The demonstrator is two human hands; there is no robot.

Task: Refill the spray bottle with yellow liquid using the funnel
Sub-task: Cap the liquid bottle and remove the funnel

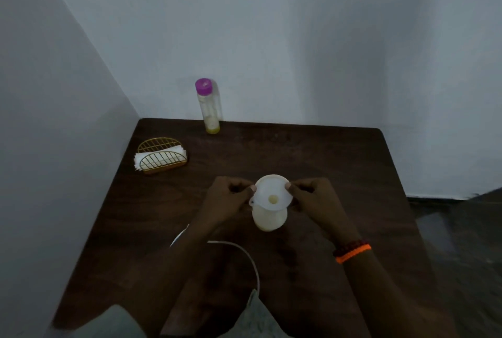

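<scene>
Between the two hands: white funnel, round and wide-mouthed, yellowish dot at its centre, seated upright on pale spray bottle holding creamy yellow liquid. Beyond the knuckles, well apart: clear bottle with purple cap and yellow dregs; beyond the left hand, gold wire napkin holder. White cable under the left forearm. Left hand pinching funnel's left rim, right hand pinching right rim, fingers curled.

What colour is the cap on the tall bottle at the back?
Purple-pink cap, seen in the head view.
</scene>
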